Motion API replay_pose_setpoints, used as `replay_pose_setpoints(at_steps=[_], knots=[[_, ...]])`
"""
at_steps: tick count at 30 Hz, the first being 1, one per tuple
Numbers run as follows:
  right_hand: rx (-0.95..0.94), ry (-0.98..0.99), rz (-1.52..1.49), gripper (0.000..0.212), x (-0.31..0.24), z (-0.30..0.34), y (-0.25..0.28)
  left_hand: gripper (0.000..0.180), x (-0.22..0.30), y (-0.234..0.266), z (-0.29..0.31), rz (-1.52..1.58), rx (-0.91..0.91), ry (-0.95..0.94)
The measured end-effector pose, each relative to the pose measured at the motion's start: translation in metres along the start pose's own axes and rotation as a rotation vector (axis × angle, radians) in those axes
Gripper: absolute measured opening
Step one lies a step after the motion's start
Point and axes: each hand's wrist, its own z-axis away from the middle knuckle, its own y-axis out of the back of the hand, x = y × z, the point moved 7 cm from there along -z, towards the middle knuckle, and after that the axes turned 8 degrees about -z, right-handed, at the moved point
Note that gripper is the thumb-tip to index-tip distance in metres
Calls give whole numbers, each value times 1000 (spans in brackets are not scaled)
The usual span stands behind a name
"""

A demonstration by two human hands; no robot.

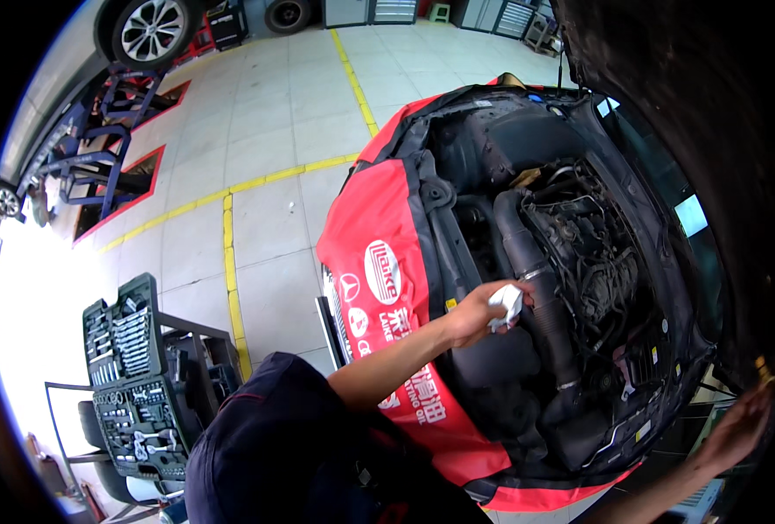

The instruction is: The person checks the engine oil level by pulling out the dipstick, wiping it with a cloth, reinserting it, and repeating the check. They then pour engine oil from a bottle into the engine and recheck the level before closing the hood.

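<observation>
A crumpled white wipe (505,306), paper or cloth, is gripped in my left hand (483,316). That hand hovers over the front of the open engine bay, beside a thick black intake hose (537,310). Far to the right, my right hand (740,431) is raised close to the dark underside of the lifted hood (667,79). Its fingers are closed on a small yellow piece (764,370); the rest of that piece is lost in shadow, so its kind does not show. The engine (592,253) lies uncovered between the hands.
A red fender cover (370,214) drapes the car's front edge. On a cart at lower left stands an open tool case (134,384) with wrenches and sockets. Beyond, a wheeled car (151,31) sits by blue lift arms (99,166) and red-edged floor pits. Yellow lines (265,176) mark the tiles.
</observation>
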Motion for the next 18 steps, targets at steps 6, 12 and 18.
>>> replay_pose_setpoints(at_steps=[6, 12, 18], knots=[[27, -182, -446, 22, 29, 102, 48, 61, 78, -40, 45, 160, -55, -149], [207, -460, -543, 13, 22, 141, 11, 50, 124, -46, 111, 22, 64, -413], [153, -389, -578, 13, -30, 133, 18, 53, 160, -63, 164, -326, 226, -630]])
